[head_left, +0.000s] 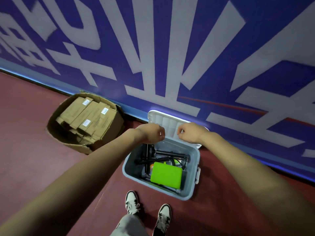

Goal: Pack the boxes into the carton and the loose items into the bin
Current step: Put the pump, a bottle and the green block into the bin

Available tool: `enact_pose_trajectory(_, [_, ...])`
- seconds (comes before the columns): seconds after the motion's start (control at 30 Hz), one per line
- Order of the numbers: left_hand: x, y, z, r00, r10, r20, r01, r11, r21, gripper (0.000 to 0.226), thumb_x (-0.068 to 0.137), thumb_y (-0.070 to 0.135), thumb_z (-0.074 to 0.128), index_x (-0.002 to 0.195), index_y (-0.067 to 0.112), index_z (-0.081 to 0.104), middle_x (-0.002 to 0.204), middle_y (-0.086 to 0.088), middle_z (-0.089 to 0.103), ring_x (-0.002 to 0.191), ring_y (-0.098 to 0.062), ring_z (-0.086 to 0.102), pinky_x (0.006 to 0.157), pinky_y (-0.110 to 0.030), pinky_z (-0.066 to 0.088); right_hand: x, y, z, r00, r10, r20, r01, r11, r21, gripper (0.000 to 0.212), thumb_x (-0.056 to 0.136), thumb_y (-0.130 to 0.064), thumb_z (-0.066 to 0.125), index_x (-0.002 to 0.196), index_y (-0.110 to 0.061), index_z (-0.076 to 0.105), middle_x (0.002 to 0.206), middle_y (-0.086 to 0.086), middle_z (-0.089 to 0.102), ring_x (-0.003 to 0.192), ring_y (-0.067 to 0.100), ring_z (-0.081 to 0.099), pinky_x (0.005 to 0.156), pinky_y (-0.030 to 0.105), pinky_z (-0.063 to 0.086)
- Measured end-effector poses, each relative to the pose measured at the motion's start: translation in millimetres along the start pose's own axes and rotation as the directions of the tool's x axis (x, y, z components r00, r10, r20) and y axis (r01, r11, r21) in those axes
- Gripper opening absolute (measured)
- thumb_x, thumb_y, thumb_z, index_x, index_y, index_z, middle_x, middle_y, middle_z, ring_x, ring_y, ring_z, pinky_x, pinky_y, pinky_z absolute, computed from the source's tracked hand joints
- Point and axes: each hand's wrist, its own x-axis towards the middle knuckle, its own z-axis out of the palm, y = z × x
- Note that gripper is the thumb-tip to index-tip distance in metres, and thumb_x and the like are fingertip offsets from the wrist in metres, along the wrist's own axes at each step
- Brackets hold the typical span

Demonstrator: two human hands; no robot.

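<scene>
**Both hands over the bin's far edge**

Bin [127, 168]: grey-blue, open, standing on the red floor [34, 150]. A white lid [163, 120] stands on edge just behind it, against the blue and white wall [170, 48].

Inside the bin: a green case [166, 174] lies flat at the near side, with black rods [170, 153] crossed behind it. Smaller bits beneath are too blurred to name.

Left hand [150, 133] and right hand [189, 132] hover above the bin's far rim, near each other but apart. Fingers of both are curled downward. Cannot tell whether they pinch anything; that spot is smeared.

Carton [109, 133]: left of the bin, well apart, also by the wall and open-topped. Brown boxes [88, 113] with white labels are stacked inside, filling it to the rim.

Shoes [132, 201]: black and white, on the floor just in front of the bin.
</scene>
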Motion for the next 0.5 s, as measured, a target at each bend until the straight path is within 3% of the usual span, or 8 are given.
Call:
enact_pose_trajectory(0.13, [-34, -16, -25, 0.996, -0.050, -0.077, 0.053, 0.998, 0.038, 0.028, 0.093, 0.029, 0.045, 0.109, 0.017, 0.064, 0.114, -0.008, 0.065, 0.102, -0.029, 0.060, 0.089, -0.035, 0.048, -11, -38, -26, 0.997, -0.077, -0.030, 0.074, 0.994, -0.076, 0.028, 0.089, -0.024, 0.043, 0.106, -0.018, 0.065, 0.111, 0.004, 0.065, 0.102, 0.026, 0.059, 0.088, 0.040, 0.051])
enact_pose_trajectory(0.23, [-64, -27, -36, 0.985, -0.124, -0.118, 0.130, 0.990, 0.044, 0.031, 0.095, 0.030, 0.042, 0.115, 0.019, 0.063, 0.118, -0.004, 0.064, 0.107, -0.026, 0.059, 0.089, -0.030, 0.045, -20, -69, -36, 0.990, -0.136, -0.035, 0.132, 0.986, -0.100, 0.028, 0.089, -0.023, 0.044, 0.106, -0.015, 0.064, 0.110, 0.006, 0.064, 0.100, 0.026, 0.060, 0.089, 0.043, 0.051])
enact_pose_trajectory(0.37, [-109, -44, -40, 0.974, -0.192, -0.123, 0.202, 0.977, 0.073, 0.032, 0.095, 0.028, 0.040, 0.117, 0.016, 0.060, 0.120, -0.006, 0.061, 0.103, -0.025, 0.055, 0.079, -0.029, 0.036, -32, -116, -35, 0.981, -0.193, -0.018, 0.189, 0.972, -0.141, 0.024, 0.089, -0.023, 0.046, 0.105, -0.021, 0.065, 0.111, 0.000, 0.063, 0.099, 0.022, 0.058, 0.089, 0.040, 0.051])
enact_pose_trajectory(0.5, [-168, -75, -30, 0.963, -0.236, -0.132, 0.244, 0.968, 0.052, 0.028, 0.093, 0.023, 0.043, 0.114, 0.018, 0.062, 0.114, -0.004, 0.062, 0.091, -0.022, 0.052, 0.078, -0.030, 0.041, -44, -173, -20, 0.969, -0.245, 0.010, 0.241, 0.946, -0.215, 0.025, 0.089, -0.023, 0.046, 0.106, -0.024, 0.065, 0.114, -0.002, 0.063, 0.102, 0.020, 0.058, 0.089, 0.037, 0.050])
